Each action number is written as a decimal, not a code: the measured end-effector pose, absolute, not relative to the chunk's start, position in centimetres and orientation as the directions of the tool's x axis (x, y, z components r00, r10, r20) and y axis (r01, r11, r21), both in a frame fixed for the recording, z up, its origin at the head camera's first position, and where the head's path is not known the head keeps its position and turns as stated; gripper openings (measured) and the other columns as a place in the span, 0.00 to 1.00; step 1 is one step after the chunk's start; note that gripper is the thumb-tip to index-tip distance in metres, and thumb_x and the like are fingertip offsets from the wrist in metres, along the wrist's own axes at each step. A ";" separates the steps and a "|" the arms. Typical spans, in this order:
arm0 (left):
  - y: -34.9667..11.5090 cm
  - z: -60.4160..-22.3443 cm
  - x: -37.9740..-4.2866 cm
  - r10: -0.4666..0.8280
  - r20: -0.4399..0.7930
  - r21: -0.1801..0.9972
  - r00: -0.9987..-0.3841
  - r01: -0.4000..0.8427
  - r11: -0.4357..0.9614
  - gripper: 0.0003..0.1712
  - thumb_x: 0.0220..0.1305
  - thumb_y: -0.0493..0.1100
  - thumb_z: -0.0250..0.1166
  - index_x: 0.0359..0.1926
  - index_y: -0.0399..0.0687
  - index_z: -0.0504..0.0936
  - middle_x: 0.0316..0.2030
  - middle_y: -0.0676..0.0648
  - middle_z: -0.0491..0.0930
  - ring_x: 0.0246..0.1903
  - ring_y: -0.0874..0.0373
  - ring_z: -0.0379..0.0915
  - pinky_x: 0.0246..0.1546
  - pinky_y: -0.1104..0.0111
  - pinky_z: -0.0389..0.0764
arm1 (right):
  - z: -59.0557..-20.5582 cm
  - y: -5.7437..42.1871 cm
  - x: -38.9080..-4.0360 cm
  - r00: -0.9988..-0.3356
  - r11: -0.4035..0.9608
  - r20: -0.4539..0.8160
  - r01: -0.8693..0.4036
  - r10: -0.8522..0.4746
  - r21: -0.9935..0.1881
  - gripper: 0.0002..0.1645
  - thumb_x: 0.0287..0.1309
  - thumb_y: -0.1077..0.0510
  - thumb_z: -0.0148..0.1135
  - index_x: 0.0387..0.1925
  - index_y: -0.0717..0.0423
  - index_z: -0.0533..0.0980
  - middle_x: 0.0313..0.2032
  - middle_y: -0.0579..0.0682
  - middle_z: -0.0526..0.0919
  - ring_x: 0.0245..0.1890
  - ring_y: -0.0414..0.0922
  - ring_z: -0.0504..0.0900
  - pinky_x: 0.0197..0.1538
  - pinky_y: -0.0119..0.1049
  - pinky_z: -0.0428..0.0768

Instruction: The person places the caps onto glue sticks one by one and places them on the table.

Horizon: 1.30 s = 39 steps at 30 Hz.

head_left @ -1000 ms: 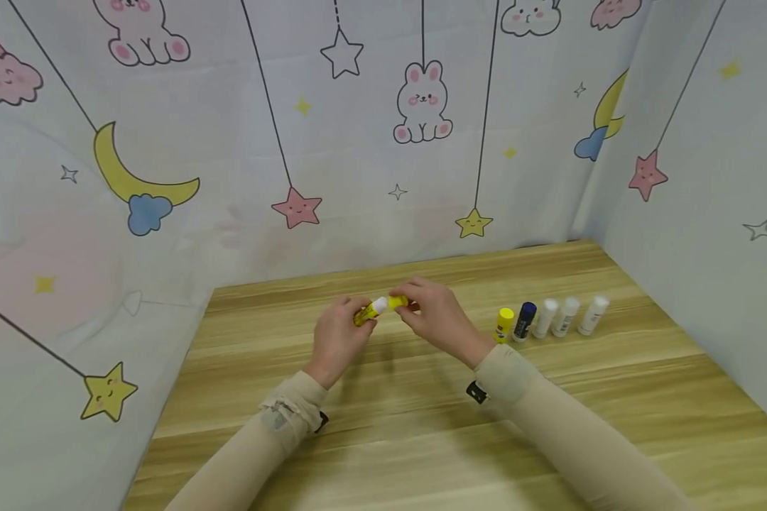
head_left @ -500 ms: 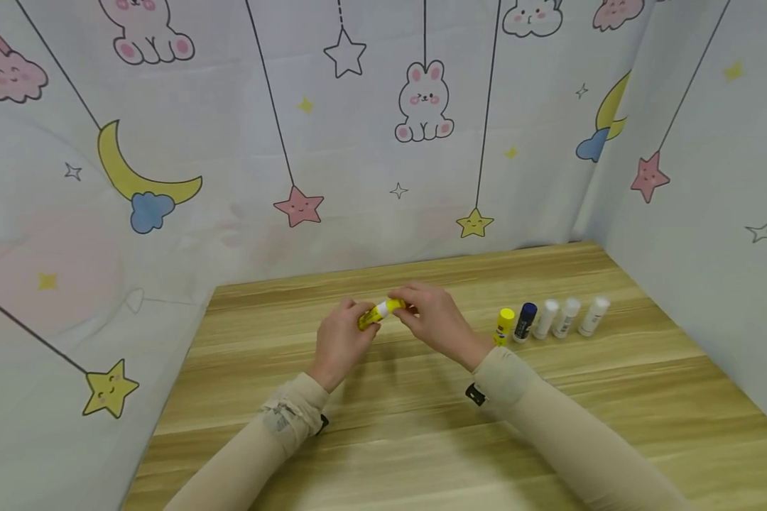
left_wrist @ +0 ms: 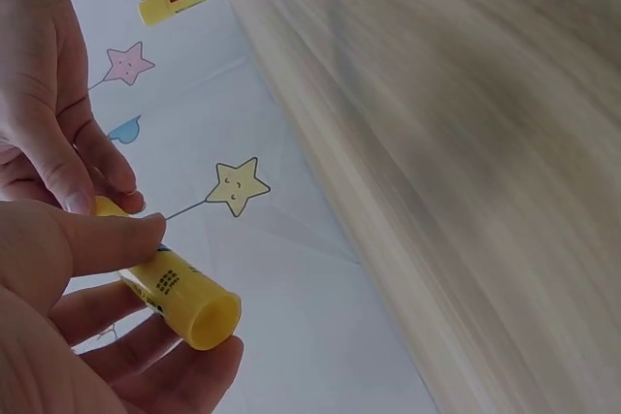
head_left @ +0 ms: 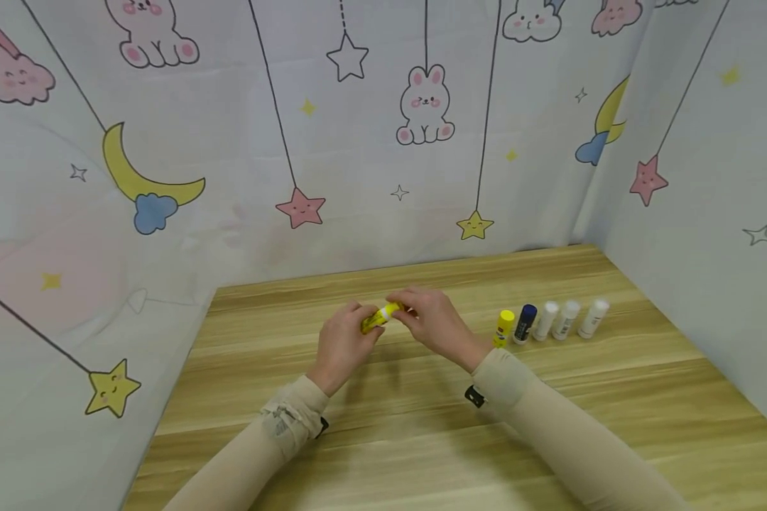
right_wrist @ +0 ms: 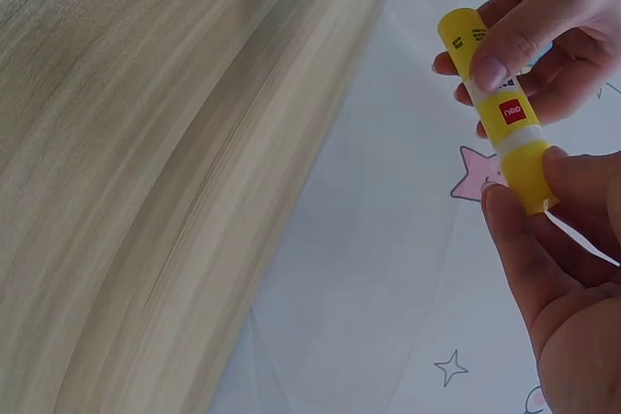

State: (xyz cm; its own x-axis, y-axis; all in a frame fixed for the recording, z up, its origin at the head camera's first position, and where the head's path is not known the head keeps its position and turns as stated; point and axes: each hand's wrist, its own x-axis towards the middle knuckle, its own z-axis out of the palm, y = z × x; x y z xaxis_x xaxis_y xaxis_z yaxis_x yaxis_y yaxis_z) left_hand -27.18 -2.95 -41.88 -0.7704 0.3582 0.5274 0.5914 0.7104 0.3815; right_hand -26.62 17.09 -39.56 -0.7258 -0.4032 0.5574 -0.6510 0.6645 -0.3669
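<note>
Above the table, my left hand (head_left: 345, 345) grips the body of a yellow glue stick (right_wrist: 510, 110) between thumb and fingers. The stick is tilted, and its open hollow base (left_wrist: 215, 322) faces the left wrist camera. At the other end, my right hand (head_left: 439, 321) pinches the yellow cap (right_wrist: 526, 177) between thumb and fingertips. The cap sits over the end of the stick, with a narrow white band (right_wrist: 520, 140) showing between cap and body. Part of the cap is hidden behind the right fingers in the head view.
To the right, a yellow glue stick (head_left: 503, 328), a dark blue one (head_left: 525, 323) and three white ones (head_left: 566, 319) stand in a row on the wooden table (head_left: 409, 440). A patterned cloth (head_left: 371, 156) hangs behind the table.
A second ago the cap was apart from the glue stick's white end. It has since moved down onto it, and the white part showing has shrunk to a narrow band.
</note>
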 end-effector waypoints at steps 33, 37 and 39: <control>-2.1 -41.1 -25.8 0.397 0.615 0.246 -0.681 0.644 0.724 0.10 0.52 0.39 0.79 0.34 0.42 0.87 0.26 0.49 0.79 0.20 0.57 0.76 0.23 0.63 0.79 | -38.9 16.8 -27.1 -0.846 0.583 0.336 -0.530 -0.414 -0.616 0.11 0.66 0.64 0.65 0.47 0.48 0.84 0.38 0.40 0.85 0.28 0.38 0.79 0.32 0.32 0.81; -2.3 -41.2 -25.8 0.412 0.604 0.272 -0.682 0.662 0.698 0.13 0.54 0.40 0.79 0.40 0.42 0.88 0.29 0.49 0.81 0.23 0.58 0.78 0.26 0.64 0.81 | -38.5 17.2 -26.8 -0.837 0.588 0.339 -0.544 -0.430 -0.598 0.12 0.65 0.62 0.67 0.49 0.50 0.84 0.39 0.40 0.84 0.32 0.37 0.79 0.37 0.33 0.82; -2.5 -41.4 -25.7 0.409 0.584 0.301 -0.702 0.655 0.693 0.15 0.55 0.41 0.78 0.44 0.42 0.88 0.32 0.49 0.83 0.27 0.58 0.79 0.29 0.64 0.81 | -38.4 17.3 -26.7 -0.830 0.590 0.341 -0.555 -0.442 -0.586 0.12 0.65 0.61 0.67 0.50 0.52 0.84 0.40 0.40 0.84 0.34 0.37 0.80 0.40 0.33 0.82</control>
State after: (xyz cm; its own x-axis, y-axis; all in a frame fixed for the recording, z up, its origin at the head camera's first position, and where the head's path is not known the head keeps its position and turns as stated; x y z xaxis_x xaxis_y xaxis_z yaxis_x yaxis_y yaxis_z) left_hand -25.71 -2.52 -41.43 -0.7016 0.4089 0.5835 0.6546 0.6934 0.3011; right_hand -26.72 17.32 -38.44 -0.8297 -0.4420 0.3409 -0.5552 0.5898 -0.5865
